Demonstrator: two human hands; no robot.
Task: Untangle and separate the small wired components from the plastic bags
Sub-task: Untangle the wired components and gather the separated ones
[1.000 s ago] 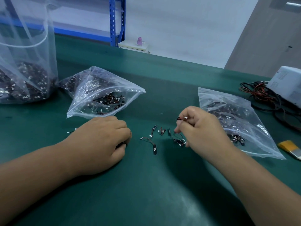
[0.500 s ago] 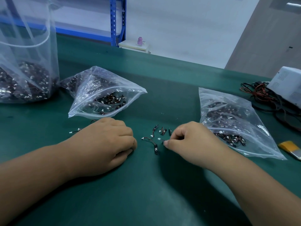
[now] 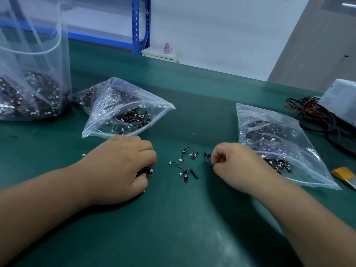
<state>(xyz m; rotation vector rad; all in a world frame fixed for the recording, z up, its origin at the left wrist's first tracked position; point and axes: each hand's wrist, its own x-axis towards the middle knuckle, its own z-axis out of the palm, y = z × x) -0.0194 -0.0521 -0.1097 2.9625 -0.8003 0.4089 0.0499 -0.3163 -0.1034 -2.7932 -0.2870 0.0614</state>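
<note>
Two grips: left hand (image 3: pixel 119 166) clutches wired bundle (image 3: pixel 147 172); right hand (image 3: pixel 237 164), shifted rightward, pinches component (image 3: pixel 211 166)

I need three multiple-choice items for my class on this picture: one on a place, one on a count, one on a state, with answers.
1. Loose wired components lie: A between the left hand and right hand; B on the shelf; C in a box.
2. Clear plastic bags on the green table: A one; B three; C five.
3. The right hand is: A flat; B pinching a component; C lifting a bag.
Answers: A, they sit on the table between both hands; B, tall bag, open bag, right bag; B, its fingers curl on it.
</note>
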